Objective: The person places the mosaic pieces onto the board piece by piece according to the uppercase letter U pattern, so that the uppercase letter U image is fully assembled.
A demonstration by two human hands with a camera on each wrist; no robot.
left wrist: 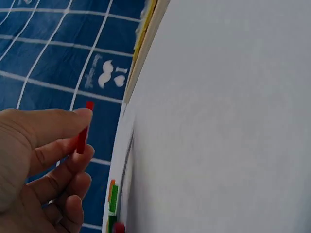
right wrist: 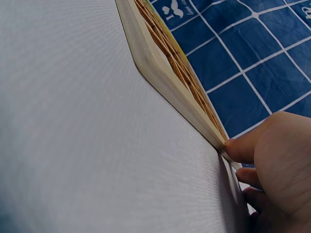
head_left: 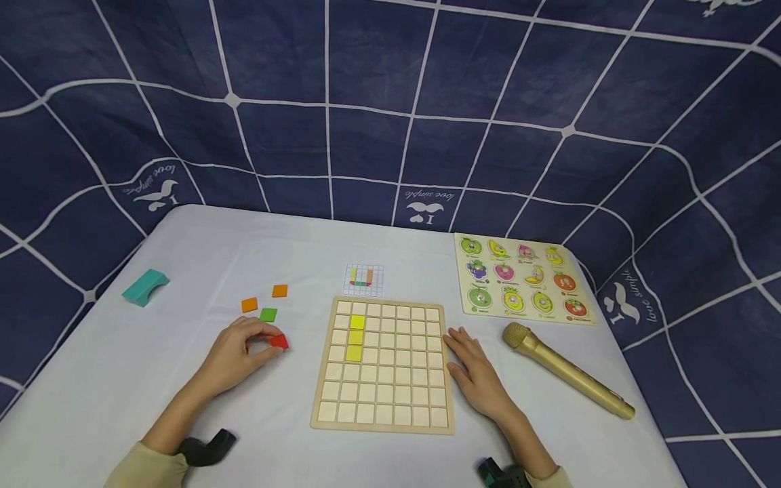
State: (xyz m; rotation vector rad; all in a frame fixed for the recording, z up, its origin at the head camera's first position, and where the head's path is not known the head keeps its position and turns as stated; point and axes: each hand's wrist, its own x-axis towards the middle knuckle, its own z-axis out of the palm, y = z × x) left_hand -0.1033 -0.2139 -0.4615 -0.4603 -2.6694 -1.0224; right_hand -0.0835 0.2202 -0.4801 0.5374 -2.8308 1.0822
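Between thumb and fingertips, my left hand pinches a small red square tile, left of the wooden grid board. The left wrist view shows this red tile edge-on. Just beyond the hand lie a green tile and two orange tiles. Three yellow tiles form a column in the board's upper left cells. My right hand rests at the board's right side, fingers extended; in the right wrist view its thumb touches the board's edge.
Behind the board lies a small card with a coloured U-shaped pattern on a grid. A fruit puzzle board and a gold microphone lie to the right. At the far left is a teal arch block.
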